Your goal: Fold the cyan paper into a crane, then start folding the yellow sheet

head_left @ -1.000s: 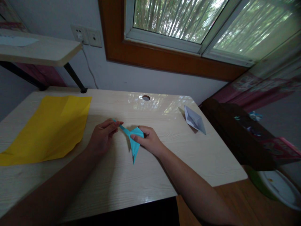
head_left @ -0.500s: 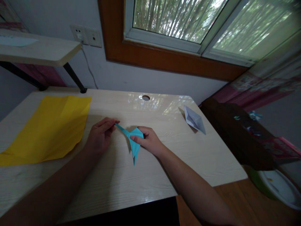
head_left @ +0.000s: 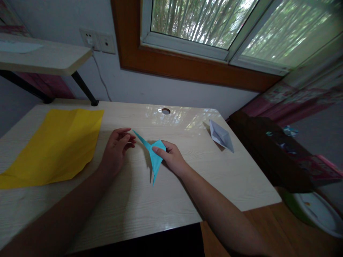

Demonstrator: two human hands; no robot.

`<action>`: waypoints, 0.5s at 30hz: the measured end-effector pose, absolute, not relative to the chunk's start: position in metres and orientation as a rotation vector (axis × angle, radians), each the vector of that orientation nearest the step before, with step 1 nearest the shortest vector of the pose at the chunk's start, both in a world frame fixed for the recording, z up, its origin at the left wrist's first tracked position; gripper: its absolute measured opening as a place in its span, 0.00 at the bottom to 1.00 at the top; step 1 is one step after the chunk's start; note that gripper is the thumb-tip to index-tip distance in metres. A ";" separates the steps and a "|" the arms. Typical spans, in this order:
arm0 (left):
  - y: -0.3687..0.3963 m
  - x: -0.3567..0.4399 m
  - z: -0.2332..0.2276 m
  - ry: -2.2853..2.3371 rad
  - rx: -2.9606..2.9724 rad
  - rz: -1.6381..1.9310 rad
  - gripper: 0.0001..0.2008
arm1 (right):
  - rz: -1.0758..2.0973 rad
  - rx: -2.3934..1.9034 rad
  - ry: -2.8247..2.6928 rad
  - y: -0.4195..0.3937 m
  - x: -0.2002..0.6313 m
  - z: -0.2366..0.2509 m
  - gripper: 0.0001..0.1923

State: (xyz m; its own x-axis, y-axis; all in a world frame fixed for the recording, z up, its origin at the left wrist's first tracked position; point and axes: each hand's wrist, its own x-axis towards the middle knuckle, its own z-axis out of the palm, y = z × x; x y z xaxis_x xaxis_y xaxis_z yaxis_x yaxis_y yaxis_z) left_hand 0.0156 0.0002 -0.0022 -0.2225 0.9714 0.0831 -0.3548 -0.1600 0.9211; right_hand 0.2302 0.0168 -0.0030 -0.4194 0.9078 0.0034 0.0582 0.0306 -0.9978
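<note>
Folded turquoise paper, an origami figure (head_left: 157,161), is pinched in my right hand (head_left: 171,157), with the thumb on top and the fingers hidden beneath. A long thin point of it reaches up and left, and another narrow point hangs down toward me. My left hand (head_left: 119,144) is just left of the upper point's tip, fingers apart and holding nothing. A small gap seems to lie between those fingertips and the paper.
A yellow paper sheet (head_left: 61,146) lies on the left of the desk (head_left: 222,178). A folded white paper boat (head_left: 221,135) sits at the right. Behind are a raised shelf (head_left: 48,60) and a round cable hole (head_left: 165,111). A basin (head_left: 318,214) stands lower right.
My left hand has let go of the origami figure's long point and opened. My right hand has lifted and turned the figure slightly, and its long point now angles higher.
</note>
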 end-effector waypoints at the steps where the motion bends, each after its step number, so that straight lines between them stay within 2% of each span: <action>1: -0.001 0.017 -0.003 1.002 0.968 1.591 0.15 | 1.485 -1.013 -1.549 0.017 0.230 -0.003 0.20; 8: -0.003 0.023 -0.012 0.965 1.260 1.559 0.26 | 1.554 -0.991 -1.345 0.020 0.227 -0.002 0.17; 15: -0.009 0.025 -0.017 0.831 1.514 1.353 0.21 | 1.505 -1.012 -1.415 0.023 0.229 -0.007 0.18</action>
State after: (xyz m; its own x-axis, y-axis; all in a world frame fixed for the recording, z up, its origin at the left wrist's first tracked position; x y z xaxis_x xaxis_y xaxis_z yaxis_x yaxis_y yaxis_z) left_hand 0.0251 -0.0090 -0.0174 0.1704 0.9147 0.3665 -0.0869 -0.3565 0.9302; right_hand 0.2290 0.0227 -0.0067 -0.3440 0.9387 -0.0212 -0.0372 -0.0362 -0.9987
